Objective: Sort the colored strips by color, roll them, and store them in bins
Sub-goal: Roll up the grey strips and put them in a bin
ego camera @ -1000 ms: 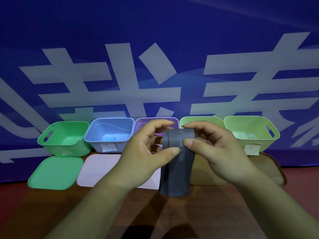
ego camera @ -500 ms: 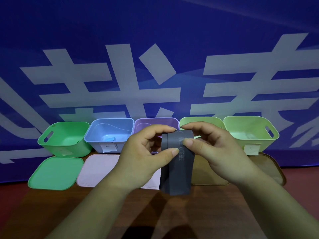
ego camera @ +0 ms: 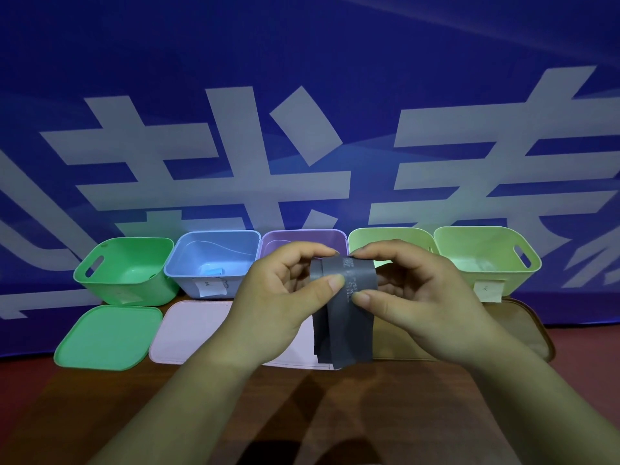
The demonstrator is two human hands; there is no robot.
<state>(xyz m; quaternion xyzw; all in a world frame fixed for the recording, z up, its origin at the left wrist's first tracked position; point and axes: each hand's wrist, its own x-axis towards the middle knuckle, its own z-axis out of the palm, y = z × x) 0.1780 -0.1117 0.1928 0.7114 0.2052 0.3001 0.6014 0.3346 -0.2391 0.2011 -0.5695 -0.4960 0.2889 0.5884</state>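
Both hands are up over the middle of the table (ego camera: 100,414) with one dark grey strip (ego camera: 345,320) pinched between them. The left hand (ego camera: 278,297) comes in from nine o'clock of the strip with its thumb pressed on the front face and its fingers curled behind the top. The right hand (ego camera: 426,297) comes in from three o'clock and grasps it the same way, thumb in front and fingers over the curved top. The upper end is bent into a loose loop, and two flat tails hang toward six o'clock, their ends held above the wood. The strip looks thin, light and floppy, with a smooth, faintly printed face, so it is likely to spring open unless the coil is nipped at its side edges near the top while a thumb feeds the tail in. Five open bins stand in a row from ten o'clock to two o'clock of the hands: one green bin (ego camera: 124,273), one blue bin (ego camera: 211,260), one purple bin (ego camera: 302,233) and two pale yellow-green bins (ego camera: 385,231) (ego camera: 486,253). One small blue roll (ego camera: 212,271) lies in the blue bin. Lids lie flat in front of the bins: one green lid (ego camera: 107,337), one pink lid (ego camera: 191,330) and at least one tan lid (ego camera: 526,330), which is partly hidden by the right hand.
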